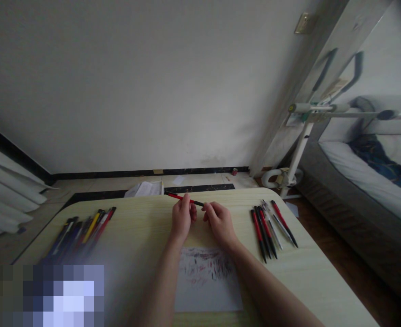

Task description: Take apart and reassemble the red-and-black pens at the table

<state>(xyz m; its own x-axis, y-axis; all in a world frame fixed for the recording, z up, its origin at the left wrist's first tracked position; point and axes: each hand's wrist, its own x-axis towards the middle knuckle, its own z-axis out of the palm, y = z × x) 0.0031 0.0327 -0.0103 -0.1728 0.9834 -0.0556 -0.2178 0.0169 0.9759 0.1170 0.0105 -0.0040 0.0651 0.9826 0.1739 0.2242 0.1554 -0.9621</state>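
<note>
"How are the arms set?"
"Both stretch forward over the counter (135, 222), drawing together at the front. The left hand (182, 220) pinches one red-and-black pen (196, 202); the right hand (220, 222) has its thumb and fingers curled together at the black end."
"So the pen's between them?"
"Yes, slanting, beyond one marked sheet of paper (209, 297)."
"And farther out?"
"Right, four red-and-black pens (267, 231) plus clear pens (275, 234), hard to count. Left, a blurred bunch of pens (74, 236), one yellow."
</note>
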